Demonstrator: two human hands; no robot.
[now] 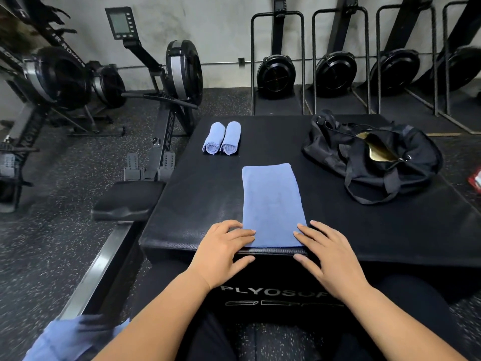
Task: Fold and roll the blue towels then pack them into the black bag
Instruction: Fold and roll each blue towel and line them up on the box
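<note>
Hands first: your left hand (221,252) and right hand (330,256) lie flat on the near corners of the folded blue towel (272,204). The fingers are straight and spread, pressing rather than gripping, and your thumbs hang over the front edge of the black padded surface (195,204). The towel is a long strip running from you toward twelve o'clock.

At eleven o'clock from it, near the far edge, two rolled towels (222,138) lie side by side, touching, with their spiral ends facing you. At two o'clock the black bag (372,155) slumps on the surface with its mouth unzipped and a gold lining showing. Its strap loops (364,194) spill onto the surface between the bag and the towel strip.

Off the surface at eight o'clock, just beside its left edge, sits a rower seat (125,201) on its rail. More loose blue towels (67,337) lie heaped at seven o'clock by your left elbow. A rowing machine (179,74) stands at ten o'clock, and upright rowers (276,74) line the wall at twelve to two. You have a small red item (475,179) at three o'clock on the floor, too cropped to identify.
</note>
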